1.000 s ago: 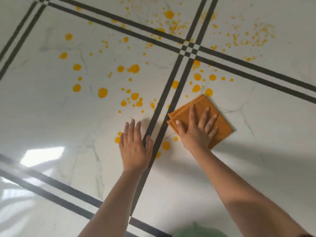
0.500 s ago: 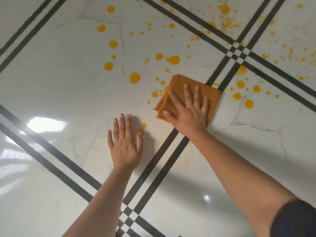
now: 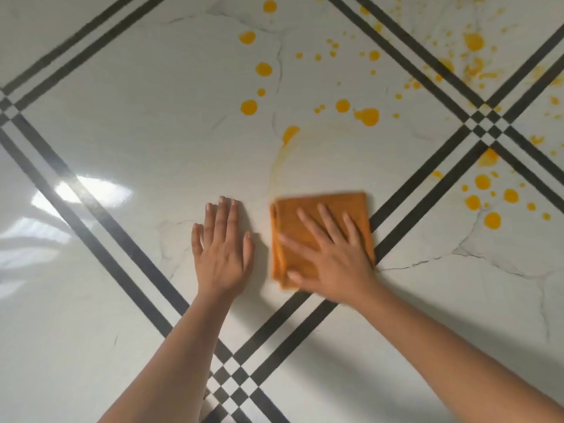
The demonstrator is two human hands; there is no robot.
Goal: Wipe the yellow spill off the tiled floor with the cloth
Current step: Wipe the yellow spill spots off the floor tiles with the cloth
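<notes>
cloth [image 3: 320, 215] just right of left hand [image 3: 222, 254]

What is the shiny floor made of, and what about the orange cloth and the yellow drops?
Floor: looks like glossy glazed tile, marble-patterned; it mirrors window light and has grey veins and black strips.
Cloth: soft woven or microfibre fabric, matte, folded in layers at its edge.
Drops: some thick opaque liquid, maybe paint or sauce; they sit as round beads and smear thinly.

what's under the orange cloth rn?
The cloth lies flat on the white tiled floor, right hand pressing on top. Any yellow spill beneath is covered; a faint smear trails above it.
</notes>
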